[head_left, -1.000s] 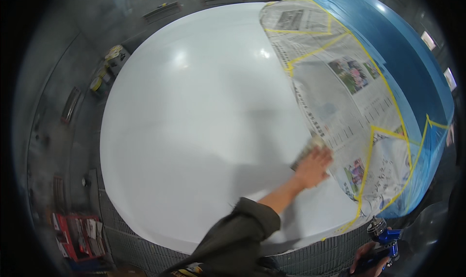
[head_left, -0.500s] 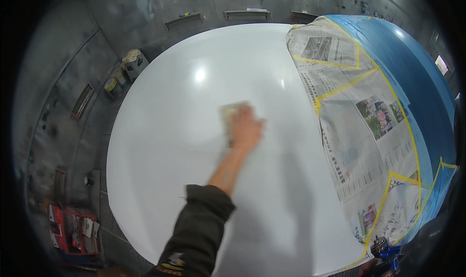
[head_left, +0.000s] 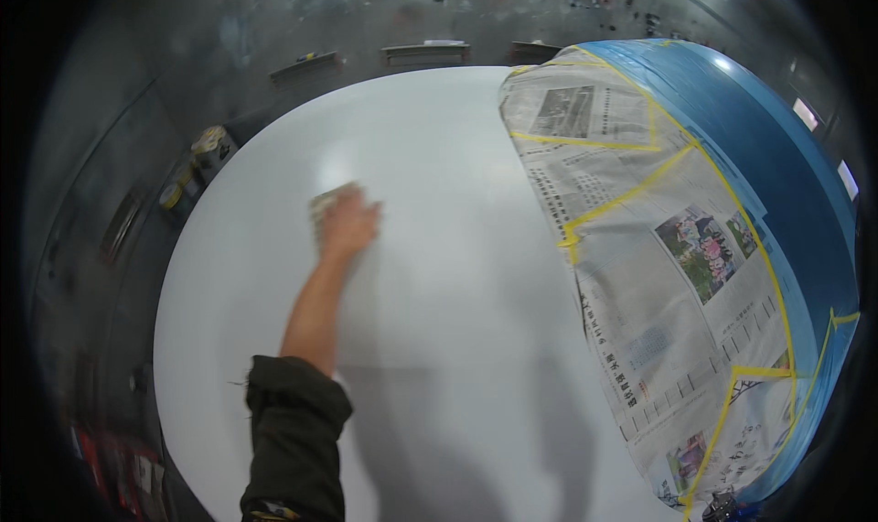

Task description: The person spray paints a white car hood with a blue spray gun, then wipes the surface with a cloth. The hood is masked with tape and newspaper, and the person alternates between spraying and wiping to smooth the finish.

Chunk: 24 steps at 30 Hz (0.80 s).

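Observation:
My left hand (head_left: 347,225) presses flat on a large smooth white panel (head_left: 439,293), its fingers over a small beige wiping cloth (head_left: 322,202). Both hand and cloth are slightly blurred. The cloth's left edge shows past the fingers, near a bright reflection. A dark rolled sleeve (head_left: 294,430) covers my forearm from the lower edge up. At the lower right rim, only the top of a spray gun (head_left: 721,506) shows; my right hand is out of the picture.
Right of the white surface, newspaper (head_left: 640,275) is fixed down with yellow tape (head_left: 745,372). Beyond it lies blue plastic film (head_left: 786,202). Cans (head_left: 174,193) stand by the left wall, a red cart (head_left: 114,472) at the lower left. Short ledges (head_left: 425,53) line the back wall.
My left hand has slid the cloth leftward across the white panel. The view has shifted, and the spray gun, with part of a hand by it, has dropped mostly out of the lower right.

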Each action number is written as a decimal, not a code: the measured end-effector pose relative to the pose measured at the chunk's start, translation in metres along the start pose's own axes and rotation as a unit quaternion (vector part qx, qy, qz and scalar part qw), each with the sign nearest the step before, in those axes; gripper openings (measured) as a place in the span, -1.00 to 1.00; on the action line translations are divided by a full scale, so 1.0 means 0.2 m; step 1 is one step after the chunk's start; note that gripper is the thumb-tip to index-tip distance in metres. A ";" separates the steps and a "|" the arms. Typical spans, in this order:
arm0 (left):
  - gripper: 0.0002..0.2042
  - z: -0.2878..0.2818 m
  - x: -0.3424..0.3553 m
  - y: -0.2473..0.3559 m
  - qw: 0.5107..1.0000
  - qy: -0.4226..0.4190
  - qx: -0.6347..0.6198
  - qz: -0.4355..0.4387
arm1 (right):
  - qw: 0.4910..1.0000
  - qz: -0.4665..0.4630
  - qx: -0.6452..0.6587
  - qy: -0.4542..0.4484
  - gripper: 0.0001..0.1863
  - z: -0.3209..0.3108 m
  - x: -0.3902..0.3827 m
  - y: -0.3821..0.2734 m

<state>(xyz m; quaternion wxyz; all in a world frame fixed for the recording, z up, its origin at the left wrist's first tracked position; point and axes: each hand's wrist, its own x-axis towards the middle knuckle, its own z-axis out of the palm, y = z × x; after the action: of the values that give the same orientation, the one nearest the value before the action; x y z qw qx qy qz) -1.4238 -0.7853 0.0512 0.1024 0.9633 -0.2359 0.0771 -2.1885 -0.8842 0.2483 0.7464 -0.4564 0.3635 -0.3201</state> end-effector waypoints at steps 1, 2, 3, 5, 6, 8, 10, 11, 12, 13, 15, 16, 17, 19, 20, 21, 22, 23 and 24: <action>-0.29 -0.03 0.06 -0.18 0.996 -0.064 0.027 -0.052 | 1.000 0.008 0.006 -0.006 -0.23 -0.02 0.03 0.01; -0.27 -0.09 0.10 -0.09 0.992 -0.074 -0.014 -0.100 | 1.000 0.002 0.010 0.004 -0.23 -0.06 0.02 0.02; -0.27 -0.07 0.13 -0.03 0.991 -0.068 -0.014 -0.113 | 1.000 0.004 0.009 0.009 -0.23 -0.08 0.02 0.02; -0.26 -0.03 0.20 0.09 0.989 -0.052 -0.011 -0.140 | 1.000 0.002 0.013 0.017 -0.23 -0.11 0.04 0.05; -0.26 -0.01 0.23 0.16 0.992 -0.041 -0.015 -0.115 | 1.000 0.006 0.015 0.016 -0.23 -0.13 0.04 0.06; -0.29 0.10 0.29 0.37 1.000 -0.027 -0.002 0.014 | 1.000 0.013 0.017 0.015 -0.23 -0.15 0.06 0.07; -0.34 0.18 0.26 0.67 0.984 0.002 -0.024 0.175 | 1.000 0.019 0.021 0.012 -0.23 -0.17 0.07 0.08; -0.37 0.16 0.18 0.91 0.965 -0.034 -0.060 0.251 | 1.000 0.016 0.018 0.017 -0.23 -0.16 0.06 0.09; -0.39 0.11 0.07 1.12 0.951 -0.075 -0.062 0.294 | 1.000 0.013 0.016 0.019 -0.23 -0.16 0.06 0.09; -0.39 0.14 -0.01 1.20 0.923 -0.057 -0.061 0.377 | 1.000 0.018 0.018 0.011 -0.23 -0.17 0.06 0.09; -0.37 0.10 -0.29 1.38 0.889 -0.095 -0.067 0.442 | 1.000 0.018 0.014 0.009 -0.23 -0.17 0.06 0.08; -0.38 0.08 -0.42 1.42 0.878 -0.093 -0.080 0.463 | 1.000 0.017 0.013 0.007 -0.23 -0.17 0.06 0.07; -0.36 0.09 -0.56 1.43 0.863 -0.077 -0.106 0.488 | 1.000 0.018 0.014 0.002 -0.23 -0.18 0.06 0.07; -0.28 -0.02 -0.93 1.48 0.819 -0.102 -0.158 0.542 | 1.000 0.012 0.013 0.004 -0.23 -0.18 0.05 0.07; -0.27 0.01 -1.13 1.45 0.768 -0.084 -0.222 0.595 | 1.000 0.014 0.015 -0.002 -0.22 -0.17 0.05 0.07; -0.27 -0.04 -1.27 1.44 0.713 -0.171 -0.227 0.641 | 1.000 0.017 0.015 -0.013 -0.22 -0.17 0.06 0.07; -0.30 -0.08 -1.39 1.39 0.686 -0.129 -0.308 0.646 | 0.999 0.020 0.016 -0.022 -0.22 -0.16 0.07 0.07; -0.32 -0.09 -1.37 1.33 0.720 -0.120 -0.275 0.625 | 0.999 0.023 0.017 -0.033 -0.22 -0.15 0.08 0.08; -0.33 -0.10 -1.29 1.26 0.748 -0.108 -0.249 0.606 | 0.999 0.021 0.012 -0.035 -0.22 -0.14 0.08 0.08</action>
<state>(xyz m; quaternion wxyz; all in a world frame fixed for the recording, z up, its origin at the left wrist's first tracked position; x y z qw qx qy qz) -1.7704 -0.8860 0.0593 0.2442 0.5600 -0.7905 -0.0432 -2.2006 -0.9031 0.2214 0.7706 -0.4506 0.3429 -0.2925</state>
